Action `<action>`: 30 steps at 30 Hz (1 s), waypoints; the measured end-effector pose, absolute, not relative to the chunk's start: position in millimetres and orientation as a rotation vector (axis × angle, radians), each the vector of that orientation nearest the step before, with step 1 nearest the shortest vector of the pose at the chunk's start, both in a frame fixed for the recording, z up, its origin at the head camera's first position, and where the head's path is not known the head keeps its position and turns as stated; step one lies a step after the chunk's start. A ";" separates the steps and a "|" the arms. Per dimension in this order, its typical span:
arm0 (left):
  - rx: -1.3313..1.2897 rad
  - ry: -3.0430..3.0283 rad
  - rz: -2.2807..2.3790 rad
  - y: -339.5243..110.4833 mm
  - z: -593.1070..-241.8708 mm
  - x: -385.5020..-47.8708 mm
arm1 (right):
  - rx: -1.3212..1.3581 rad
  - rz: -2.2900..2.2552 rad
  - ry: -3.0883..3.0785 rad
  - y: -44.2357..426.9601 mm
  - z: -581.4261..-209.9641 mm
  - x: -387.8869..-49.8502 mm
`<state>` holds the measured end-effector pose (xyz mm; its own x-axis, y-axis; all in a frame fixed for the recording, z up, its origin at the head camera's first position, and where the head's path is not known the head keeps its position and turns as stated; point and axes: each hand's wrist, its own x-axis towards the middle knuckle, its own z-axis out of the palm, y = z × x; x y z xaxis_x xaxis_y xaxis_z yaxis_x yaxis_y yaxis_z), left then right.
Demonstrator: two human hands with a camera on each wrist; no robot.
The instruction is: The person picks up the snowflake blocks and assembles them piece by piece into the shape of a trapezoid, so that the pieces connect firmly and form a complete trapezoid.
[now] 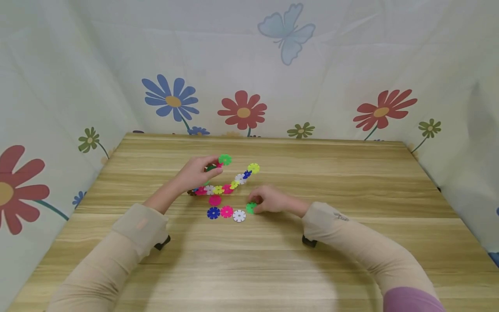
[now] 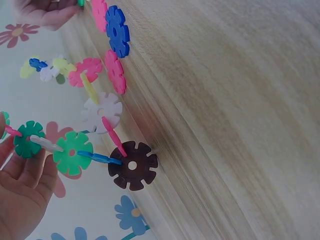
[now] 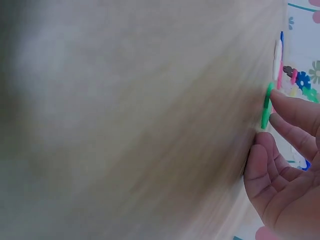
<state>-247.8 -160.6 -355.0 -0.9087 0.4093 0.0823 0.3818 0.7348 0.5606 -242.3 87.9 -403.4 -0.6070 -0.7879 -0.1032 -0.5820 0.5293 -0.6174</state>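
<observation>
Nearest, two beige fabric sleeves [image 1: 91,255], purple cloth [image 1: 413,299] by the right elbow; they reach over a brown wood-grain table [image 1: 249,273]; left hand [image 1: 196,173] part curled, thumb and fingers pinching one end of a long chain of multicoloured, notched, flower-shaped plastic discs [image 1: 209,190], right by its bright-green end disc [image 1: 225,160]; held end up off the surface; chain bends at a dark-brown notched disc [image 2: 145,172], then runs to a yellow notched end disc [image 1: 254,168] angled toward the far right corner; chain sits toward the far edge, closer to the left edge than the right; right hand [image 1: 272,200] has thumb and finger pinched on a loose bright-green notched plastic disc [image 1: 250,208], other fingers curled; from there a row runs toward the left edge: white disc [image 1: 239,216], hot-pink disc [image 1: 226,211], blue disc [image 1: 213,212]; second loose pink disc [image 1: 215,200] lies between row and chain; white flower-print cloth [image 1: 218,52] hangs behind the far edge.
</observation>
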 end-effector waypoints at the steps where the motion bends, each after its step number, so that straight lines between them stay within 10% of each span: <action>1: 0.661 2.884 0.916 -160.7 -355.4 -248.1 | -1.129 -0.744 2.414 87.4 -403.3 -241.9; 30: 0.684 2.885 0.835 -153.9 -358.2 -239.2 | -0.826 -1.263 2.326 102.9 -383.3 -246.4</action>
